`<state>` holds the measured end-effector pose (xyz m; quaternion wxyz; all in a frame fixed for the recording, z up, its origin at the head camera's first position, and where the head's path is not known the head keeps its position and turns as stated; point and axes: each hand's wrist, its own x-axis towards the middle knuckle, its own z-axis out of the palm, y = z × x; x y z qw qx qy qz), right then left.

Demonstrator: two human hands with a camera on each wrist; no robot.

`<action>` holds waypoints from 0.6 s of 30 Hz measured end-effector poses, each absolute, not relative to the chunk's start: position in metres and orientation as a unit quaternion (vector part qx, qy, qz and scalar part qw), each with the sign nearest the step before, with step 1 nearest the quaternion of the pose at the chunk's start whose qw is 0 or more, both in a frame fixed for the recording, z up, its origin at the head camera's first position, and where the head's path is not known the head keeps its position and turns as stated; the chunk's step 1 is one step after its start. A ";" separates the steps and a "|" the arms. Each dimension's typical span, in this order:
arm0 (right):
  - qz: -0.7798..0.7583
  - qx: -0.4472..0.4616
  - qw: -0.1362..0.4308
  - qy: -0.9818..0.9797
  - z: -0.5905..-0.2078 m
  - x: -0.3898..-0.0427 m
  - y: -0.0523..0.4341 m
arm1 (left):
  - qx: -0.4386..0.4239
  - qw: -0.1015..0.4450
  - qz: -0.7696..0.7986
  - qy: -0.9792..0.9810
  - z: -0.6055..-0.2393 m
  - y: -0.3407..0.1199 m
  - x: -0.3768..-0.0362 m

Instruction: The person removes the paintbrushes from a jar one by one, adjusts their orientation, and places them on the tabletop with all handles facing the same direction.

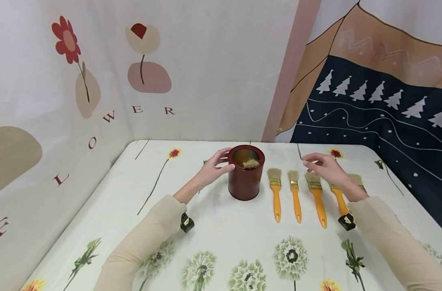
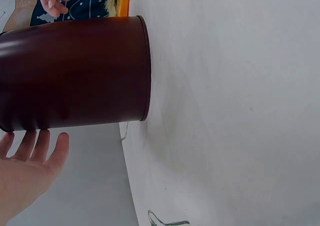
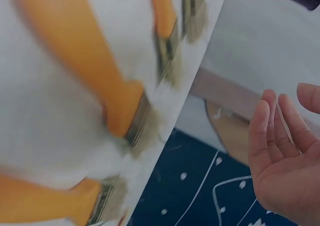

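A dark red-brown can [image 1: 244,184] stands upright on the table, its top uncovered. Inside it, just below the rim, a pale bristly tuft [image 1: 250,163] shows. My left hand [image 1: 214,169] is at the can's left side, thumb toward the front and fingers toward the back. In the left wrist view, its fingertips [image 2: 61,142] meet the can wall without wrapping round it. My right hand [image 1: 326,166] hovers above the paintbrushes on the right, fingers loosely bent and holding nothing. Below it lies a wide orange-handled paintbrush [image 1: 318,202], bristles pointing away from me.
Between can and right hand lie two more paintbrushes, a wider one [image 1: 276,198] and a narrow one [image 1: 295,200]. Another paintbrush [image 1: 339,199] is partly hidden under my right arm, with bristles [image 1: 357,179] of one more beyond. The flower-print tablecloth [image 1: 213,226] meets hanging cloths behind.
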<state>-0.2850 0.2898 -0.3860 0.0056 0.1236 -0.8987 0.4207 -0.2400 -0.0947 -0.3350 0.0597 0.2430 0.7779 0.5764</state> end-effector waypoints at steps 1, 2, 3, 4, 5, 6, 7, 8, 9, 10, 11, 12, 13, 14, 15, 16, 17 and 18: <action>0.426 0.126 0.003 -0.896 -0.372 -0.273 0.279 | 0.244 0.059 0.577 0.777 -0.335 -0.095 -0.240; 0.428 0.133 -0.002 -0.894 -0.362 -0.265 0.271 | 0.245 0.060 0.578 0.777 -0.335 -0.095 -0.240; 0.432 0.140 -0.005 -0.891 -0.353 -0.258 0.264 | 0.245 0.059 0.577 0.777 -0.335 -0.095 -0.240; 0.431 0.141 -0.007 -0.891 -0.347 -0.252 0.257 | 0.245 0.059 0.577 0.777 -0.335 -0.094 -0.240; 0.430 0.143 -0.008 -0.892 -0.342 -0.248 0.253 | 0.245 0.058 0.577 0.777 -0.335 -0.094 -0.240; 0.426 0.140 -0.014 -0.894 -0.337 -0.244 0.247 | 0.244 0.058 0.576 0.778 -0.335 -0.094 -0.240; 0.426 0.139 -0.020 -0.894 -0.334 -0.243 0.244 | 0.244 0.058 0.577 0.778 -0.335 -0.094 -0.240; 0.426 0.140 -0.023 -0.893 -0.333 -0.242 0.241 | 0.243 0.057 0.576 0.778 -0.335 -0.094 -0.240; 0.427 0.139 -0.026 -0.893 -0.332 -0.241 0.239 | 0.243 0.057 0.576 0.778 -0.335 -0.094 -0.240; 0.426 0.139 -0.029 -0.894 -0.332 -0.241 0.237 | 0.243 0.056 0.576 0.779 -0.335 -0.094 -0.240; 0.426 0.141 -0.030 -0.893 -0.332 -0.240 0.234 | 0.242 0.056 0.576 0.778 -0.335 -0.094 -0.240; 0.427 0.145 -0.031 -0.892 -0.332 -0.240 0.232 | 0.242 0.056 0.577 0.778 -0.335 -0.094 -0.240; 0.428 0.149 -0.030 -0.891 -0.332 -0.240 0.230 | 0.243 0.056 0.577 0.778 -0.335 -0.094 -0.240; 0.429 0.154 -0.029 -0.890 -0.332 -0.239 0.228 | 0.243 0.056 0.577 0.778 -0.335 -0.094 -0.239; 0.429 0.157 -0.029 -0.889 -0.332 -0.239 0.226 | 0.243 0.057 0.578 0.777 -0.335 -0.094 -0.240; 0.428 0.159 -0.028 -0.889 -0.332 -0.238 0.223 | 0.243 0.057 0.578 0.777 -0.335 -0.094 -0.240; 0.429 0.161 -0.028 -0.888 -0.331 -0.237 0.221 | 0.243 0.057 0.577 0.778 -0.335 -0.094 -0.240; 0.431 0.163 -0.028 -0.887 -0.331 -0.237 0.219 | 0.242 0.057 0.577 0.778 -0.335 -0.094 -0.240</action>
